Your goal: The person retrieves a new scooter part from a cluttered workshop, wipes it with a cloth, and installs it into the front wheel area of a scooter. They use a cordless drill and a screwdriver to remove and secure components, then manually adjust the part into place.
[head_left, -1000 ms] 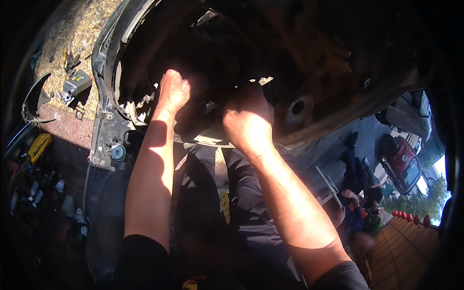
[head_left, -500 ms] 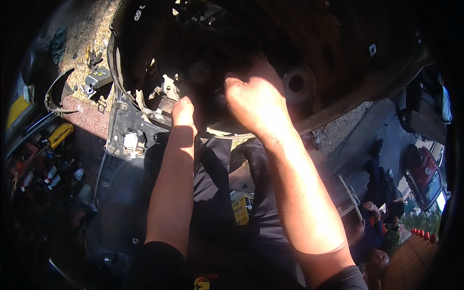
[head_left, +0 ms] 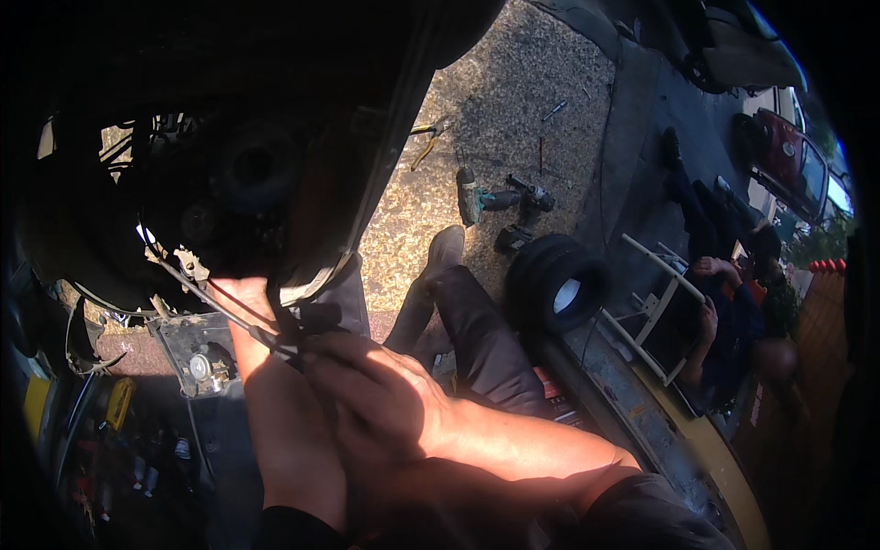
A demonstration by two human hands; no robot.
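My right hand [head_left: 376, 390] is closed around the near end of a thin dark cable [head_left: 215, 302]. This cable slants up and left from my fingers, over my left wrist, to pale metal parts [head_left: 191, 266] at the edge of a dark car-body cavity [head_left: 174, 211]. A short black piece [head_left: 318, 317] sticks up beside my right fingertips; whether it belongs to the cable, I cannot tell. My left hand [head_left: 246, 298] reaches into the lower edge of the cavity beside those metal parts. Its fingers are lost in shadow and behind the parts.
On the sunlit ground at the right lie yellow-handled pliers [head_left: 425, 145], a cordless drill [head_left: 471, 197] and a second power tool [head_left: 532, 193]. A black tyre [head_left: 527, 280] lies past my knee. Beyond is a pale metal frame [head_left: 653, 316] and a seated person [head_left: 729, 312].
My view has swung right, bringing the ground tools and tyre into sight. My right hand has come out of the cavity, back toward me, and now holds the cable. My left stays at the cavity's edge.
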